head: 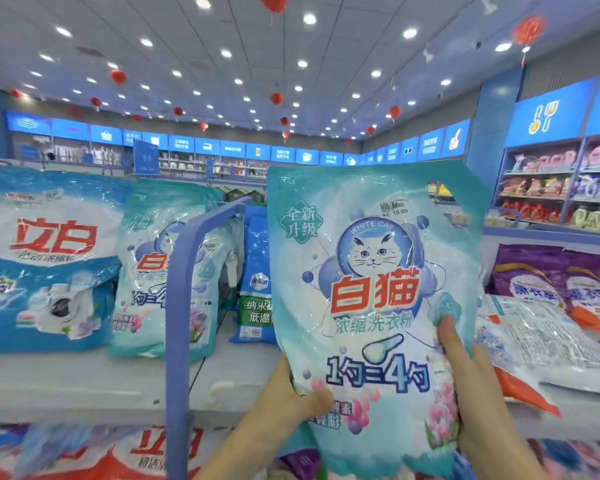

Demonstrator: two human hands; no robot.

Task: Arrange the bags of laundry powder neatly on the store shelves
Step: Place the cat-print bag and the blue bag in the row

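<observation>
I hold a teal laundry powder bag with a white cat picture [374,271] upright in front of the top shelf [84,386]. My left hand [291,393] grips its lower left corner. My right hand [465,382] grips its right edge, thumb on the front. On the shelf to the left stand a matching teal cat bag [146,271] and a large blue bag with red characters [45,261]. A narrow blue bag [255,282] stands behind, near the middle.
A blue shelf upright post [181,306] rises just left of the held bag. Purple bags [561,282] and a flat-lying clear bag [534,337] fill the shelf on the right. Red-and-white bags [118,452] sit on the lower shelf. Stocked wall shelves [551,188] stand far right.
</observation>
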